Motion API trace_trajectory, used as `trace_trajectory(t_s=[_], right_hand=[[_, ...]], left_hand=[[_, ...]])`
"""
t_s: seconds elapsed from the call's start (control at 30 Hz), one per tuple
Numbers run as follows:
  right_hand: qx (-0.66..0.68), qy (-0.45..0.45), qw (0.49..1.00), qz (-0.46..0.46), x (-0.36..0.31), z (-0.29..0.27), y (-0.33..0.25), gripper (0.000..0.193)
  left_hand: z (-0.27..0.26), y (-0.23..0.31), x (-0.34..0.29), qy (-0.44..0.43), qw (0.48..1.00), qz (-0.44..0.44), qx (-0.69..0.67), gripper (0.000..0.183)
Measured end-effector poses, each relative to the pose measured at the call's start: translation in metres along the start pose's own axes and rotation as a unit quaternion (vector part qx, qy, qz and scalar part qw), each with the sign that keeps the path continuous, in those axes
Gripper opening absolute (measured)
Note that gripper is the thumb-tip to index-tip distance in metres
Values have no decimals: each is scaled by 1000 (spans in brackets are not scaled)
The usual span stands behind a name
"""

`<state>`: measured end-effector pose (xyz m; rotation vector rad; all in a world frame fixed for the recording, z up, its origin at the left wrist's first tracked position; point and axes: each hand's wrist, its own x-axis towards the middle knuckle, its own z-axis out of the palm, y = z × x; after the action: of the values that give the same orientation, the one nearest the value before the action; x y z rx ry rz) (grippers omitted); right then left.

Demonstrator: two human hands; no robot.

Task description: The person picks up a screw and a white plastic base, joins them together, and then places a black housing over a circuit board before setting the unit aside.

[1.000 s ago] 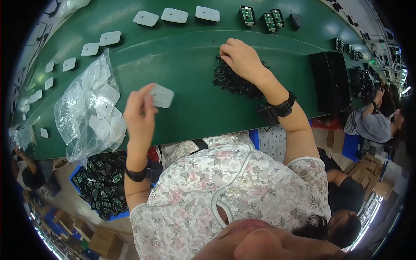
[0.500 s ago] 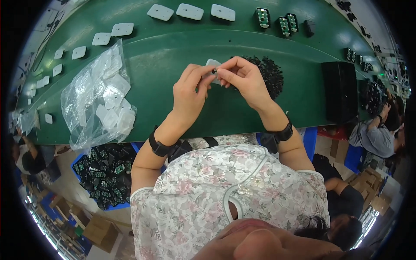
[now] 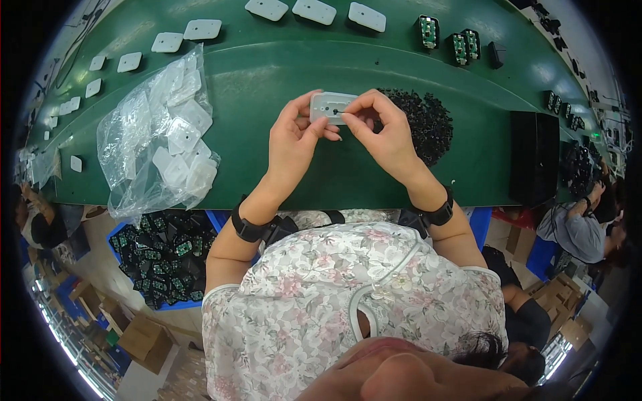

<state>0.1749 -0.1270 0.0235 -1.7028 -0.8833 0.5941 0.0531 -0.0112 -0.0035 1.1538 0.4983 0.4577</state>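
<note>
Above the green table, my left hand (image 3: 293, 137) is closed around a small white plastic cover (image 3: 324, 101), its thumb along the lower edge. The cover's face is turned up and shows small holes. My right hand (image 3: 386, 134) pinches a tiny black part (image 3: 338, 111) between thumb and fingertips, against the middle of the cover. Whether the part sits in a hole is too small to tell. Just right of my right hand spreads a pile of small black parts (image 3: 428, 127).
A clear plastic bag (image 3: 124, 144) of white covers (image 3: 182, 136) lies at left. More covers (image 3: 314, 11) line the back, beside black housings with green boards (image 3: 428, 32). A black box (image 3: 533, 160) stands at right. Below the table's left edge is a blue bin (image 3: 119, 250) of housings.
The white cover, mostly hidden behind my fingers before, now shows face up between my hands. My right hand has brought the black part onto its middle.
</note>
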Motion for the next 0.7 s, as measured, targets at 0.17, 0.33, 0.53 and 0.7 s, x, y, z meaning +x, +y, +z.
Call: trace_trajectory(t_s=[0.17, 0.33, 0.53, 0.7], right_hand=[[-45, -2, 999, 8, 3, 3, 4, 7], [2, -16, 999, 41, 4, 7, 3, 7], [122, -28, 988, 91, 5, 18, 17, 8], [-28, -51, 997, 46, 0, 13, 2, 15]], left_hand=[[-7, -10, -3, -9, 999, -36, -10, 20], [-6, -13, -6, -6, 999, -33, -26, 14], [-9, -15, -8, -7, 994, 98, 40, 8], [-13, -20, -12, 24, 994, 104, 11, 6]])
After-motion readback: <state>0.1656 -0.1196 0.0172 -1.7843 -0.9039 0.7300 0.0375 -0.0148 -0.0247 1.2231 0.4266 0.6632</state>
